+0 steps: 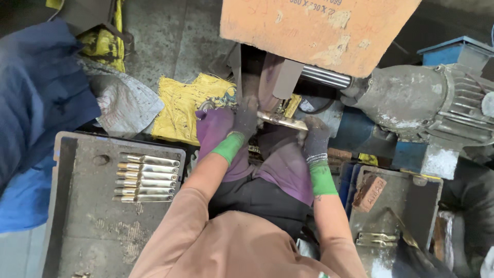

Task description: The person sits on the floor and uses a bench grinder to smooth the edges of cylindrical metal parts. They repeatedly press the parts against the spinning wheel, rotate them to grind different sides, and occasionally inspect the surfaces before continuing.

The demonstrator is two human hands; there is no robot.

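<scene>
Metal piece [282,121] is pinched at both ends: your gloved left hand [246,119] and right hand [315,138] grip it. Finished pieces [146,177] lie in a row on the tray [82,216] to your left

The far end of the metal piece [280,120] disappears under the left hand [246,119], and the wheel it meets is hidden behind the orange board [319,31]. The motor [427,103] runs off the right edge.

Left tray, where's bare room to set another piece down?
The left tray is bare below and left of the row of metal pieces. The right tray is more crowded: a brick and metal pieces. Both gloved hands fill the middle.
</scene>
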